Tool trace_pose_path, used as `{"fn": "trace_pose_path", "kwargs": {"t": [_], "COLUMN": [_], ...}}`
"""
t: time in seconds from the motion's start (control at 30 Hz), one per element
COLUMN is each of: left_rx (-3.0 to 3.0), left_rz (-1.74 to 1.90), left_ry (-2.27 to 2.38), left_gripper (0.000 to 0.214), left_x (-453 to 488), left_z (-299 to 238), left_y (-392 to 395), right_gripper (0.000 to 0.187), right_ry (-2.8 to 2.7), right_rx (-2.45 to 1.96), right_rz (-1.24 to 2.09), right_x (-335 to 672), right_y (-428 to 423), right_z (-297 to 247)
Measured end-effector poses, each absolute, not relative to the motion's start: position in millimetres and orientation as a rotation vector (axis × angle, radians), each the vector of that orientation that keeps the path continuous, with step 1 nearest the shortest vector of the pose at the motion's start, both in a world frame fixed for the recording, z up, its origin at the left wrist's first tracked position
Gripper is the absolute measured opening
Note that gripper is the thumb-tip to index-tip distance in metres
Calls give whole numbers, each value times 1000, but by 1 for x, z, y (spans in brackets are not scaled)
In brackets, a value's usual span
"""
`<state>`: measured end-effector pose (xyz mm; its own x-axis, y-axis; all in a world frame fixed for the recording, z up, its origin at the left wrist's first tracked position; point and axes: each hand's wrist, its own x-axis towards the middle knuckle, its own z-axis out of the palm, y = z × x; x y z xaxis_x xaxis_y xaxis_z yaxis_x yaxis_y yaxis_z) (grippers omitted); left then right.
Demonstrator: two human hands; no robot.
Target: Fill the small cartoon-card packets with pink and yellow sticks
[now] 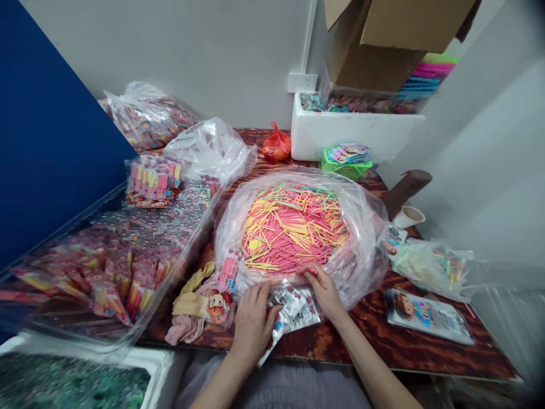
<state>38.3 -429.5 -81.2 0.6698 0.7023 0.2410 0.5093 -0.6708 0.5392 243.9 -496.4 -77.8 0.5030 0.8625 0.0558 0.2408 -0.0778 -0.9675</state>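
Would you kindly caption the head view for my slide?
Both hands, left hand and right hand, rest on small printed packets before an open bag of coloured sticks.

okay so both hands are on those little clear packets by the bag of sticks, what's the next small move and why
Probably lift one empty packet with the left hand and hold its mouth open: the right hand already rests at the edge of the open bag of sticks, placed to pick some up.

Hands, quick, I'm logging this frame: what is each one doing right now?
Left hand: fingers curled, pressing on the clear printed packets.
Right hand: resting on the same packets; grip cannot be told.
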Motion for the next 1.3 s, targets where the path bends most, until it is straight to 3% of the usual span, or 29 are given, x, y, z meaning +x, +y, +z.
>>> {"fn": "trace_pose_path", "kwargs": {"t": [0.2,0.47,0.63,0.9,1.0,1.13,1.3], "left_rx": [2336,2352,2410,1432,1243,1325,1483], "left_rz": [688,761,596,726,748,781,691], "left_ry": [915,767,672,909,954,989,945], "left_gripper": [9,21,30,23,30,41,38], "left_x": [40,40,46,40,40,40,38], "left_z": [-79,-78,-64,-38,-34,-35,-37], "left_y": [-427,-416,-406,-397,-398,-403,-407], "right_gripper": [16,17,17,18,20,21,22], "right_ry": [-957,-934,-930,-946,-950,-981,-1003], "right_rx": [-1583,-1588,-1596,-1602,-1610,-1631,-1646], "right_rz": [657,613,604,573,578,559,547], "right_x": [243,237,236,233,233,233,233], "right_y": [-496,-495,-495,-495,-496,-496,-496], "right_z": [-83,-87,-91,-92,-95,-98,-101]}}
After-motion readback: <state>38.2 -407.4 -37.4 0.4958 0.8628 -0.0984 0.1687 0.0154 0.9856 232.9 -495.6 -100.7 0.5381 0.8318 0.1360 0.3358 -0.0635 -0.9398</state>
